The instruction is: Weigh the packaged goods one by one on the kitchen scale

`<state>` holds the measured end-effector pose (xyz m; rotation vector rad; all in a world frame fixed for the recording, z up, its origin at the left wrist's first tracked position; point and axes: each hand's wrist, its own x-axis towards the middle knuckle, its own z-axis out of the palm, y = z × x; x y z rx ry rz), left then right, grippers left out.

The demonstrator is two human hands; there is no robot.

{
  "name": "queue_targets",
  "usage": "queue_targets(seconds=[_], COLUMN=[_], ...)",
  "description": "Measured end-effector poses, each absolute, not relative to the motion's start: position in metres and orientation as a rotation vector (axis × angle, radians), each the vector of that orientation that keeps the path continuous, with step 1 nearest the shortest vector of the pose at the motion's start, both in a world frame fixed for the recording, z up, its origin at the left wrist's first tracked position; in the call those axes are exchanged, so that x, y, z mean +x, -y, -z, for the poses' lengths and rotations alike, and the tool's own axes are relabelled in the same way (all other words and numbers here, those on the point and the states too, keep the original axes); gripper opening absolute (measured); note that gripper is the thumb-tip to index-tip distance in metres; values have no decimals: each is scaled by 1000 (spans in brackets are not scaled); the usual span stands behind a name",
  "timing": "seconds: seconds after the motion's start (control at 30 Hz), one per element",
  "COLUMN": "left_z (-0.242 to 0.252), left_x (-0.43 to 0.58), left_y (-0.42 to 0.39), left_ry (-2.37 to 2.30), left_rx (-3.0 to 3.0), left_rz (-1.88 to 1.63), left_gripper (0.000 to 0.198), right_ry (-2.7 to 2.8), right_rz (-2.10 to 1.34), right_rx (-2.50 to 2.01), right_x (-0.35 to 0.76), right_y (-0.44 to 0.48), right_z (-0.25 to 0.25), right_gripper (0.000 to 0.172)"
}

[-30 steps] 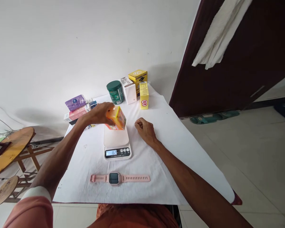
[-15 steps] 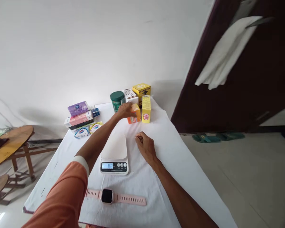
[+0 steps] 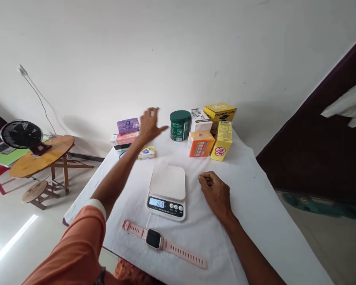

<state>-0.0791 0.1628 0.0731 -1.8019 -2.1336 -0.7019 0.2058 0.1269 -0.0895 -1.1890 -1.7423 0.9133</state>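
Looking out from the scale (image 3: 167, 182) as hub of the dial, up to between eleven and twelve for the left hand (image 3: 149, 126): spread wide, thumb out, holding nothing. Over at three, near the scale on the tablecloth (image 3: 255, 221): the right hand (image 3: 216, 194), curled loosely, with nothing showing in its grasp. And now the danger zone at eleven! Perched there on the pink box (image 3: 125, 138): the purple packet (image 3: 127, 126), probably easy to tip with a careless sweep of the wrist. Could slide off, perhaps taking the pink box along. Nearer in at eleven, the yellow-and-white box (image 3: 147, 152), liable to be knocked by a dropping forearm. Trouble possible just past twelve too: the green tub (image 3: 180, 126), close to the outstretched thumb but apart from it, likely to topple if struck high. Bunched around one: the orange box (image 3: 201, 144), the white box (image 3: 201, 126) behind, the yellow carton (image 3: 222, 140) just beside; with a shove to one, probably a shove to all. Back at the hub, showing 363 on the display (image 3: 157, 203), possibly with a minus sign too small to be sure of; liable to mislead unless zeroed. Down around six, a pink watch (image 3: 153, 238), easily caught by a dragging sleeve.
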Motion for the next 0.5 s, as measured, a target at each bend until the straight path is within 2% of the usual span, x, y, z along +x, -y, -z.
queue_targets(seconds=[0.13, 0.23, 0.33, 0.4, 0.5], left_z=[-106, -110, -104, -99, -95], left_x=[-185, -231, -250, -258, -267], left_y=[-142, -136, -139, -142, -146], left_ry=[2466, 2786, 2892, 2934, 2992], left_rx=[-1447, -1277, -1363, -1428, -1465], left_rz=[598, 493, 450, 464, 492], left_gripper=[111, 123, 132, 133, 118], right_ry=[1739, 1736, 1733, 1732, 1727], right_rz=[-904, -915, -918, -914, -919], right_rx=[-1211, -1206, -1194, -1210, -1237], right_x=[204, 204, 204, 205, 205], right_y=[-129, -129, -129, -128, -127], right_z=[90, 91, 90, 88, 86], right_gripper=[24, 25, 25, 25, 26])
